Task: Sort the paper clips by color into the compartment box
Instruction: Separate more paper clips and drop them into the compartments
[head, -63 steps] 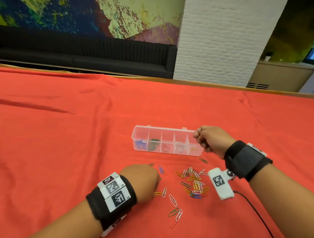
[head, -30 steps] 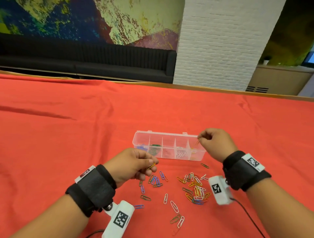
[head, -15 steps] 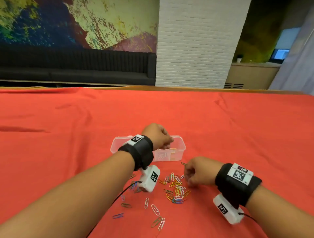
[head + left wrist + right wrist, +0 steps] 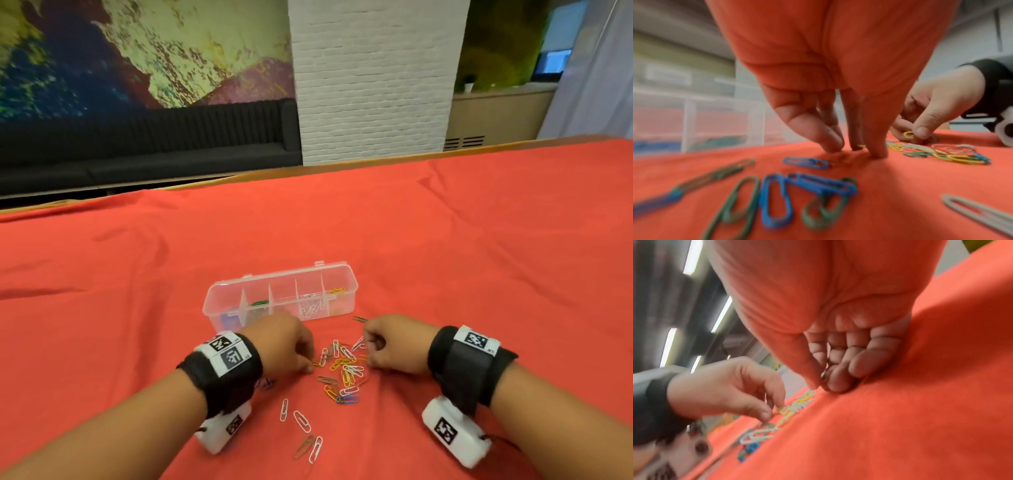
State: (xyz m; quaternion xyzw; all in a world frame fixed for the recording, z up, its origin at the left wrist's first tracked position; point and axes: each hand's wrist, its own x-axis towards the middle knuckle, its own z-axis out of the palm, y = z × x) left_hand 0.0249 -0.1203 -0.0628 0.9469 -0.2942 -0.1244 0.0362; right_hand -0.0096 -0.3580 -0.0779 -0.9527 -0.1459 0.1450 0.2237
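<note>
The clear compartment box (image 4: 219, 295) lies on the red cloth, with blue, green, white and yellow clips in separate cells. The mixed pile of paper clips (image 4: 344, 371) lies in front of it. My left hand (image 4: 308, 366) is at the pile's left edge, its fingertips (image 4: 877, 151) down on the cloth and closing on a yellow clip (image 4: 861, 146). At the pile's right edge, my right hand (image 4: 367, 346) is curled and pinches a yellow clip (image 4: 908, 134) between thumb and fingers (image 4: 835, 379).
Blue and green clips (image 4: 797, 186) lie under my left wrist. Loose white clips (image 4: 301, 421) lie nearer to me. One dark clip (image 4: 359, 319) lies between the box and my right hand. Red cloth (image 4: 479, 257) spreads out on all sides.
My left hand has come back from above the box down to the left edge of the pile. The right hand stays at the pile and now pinches a yellow clip.
</note>
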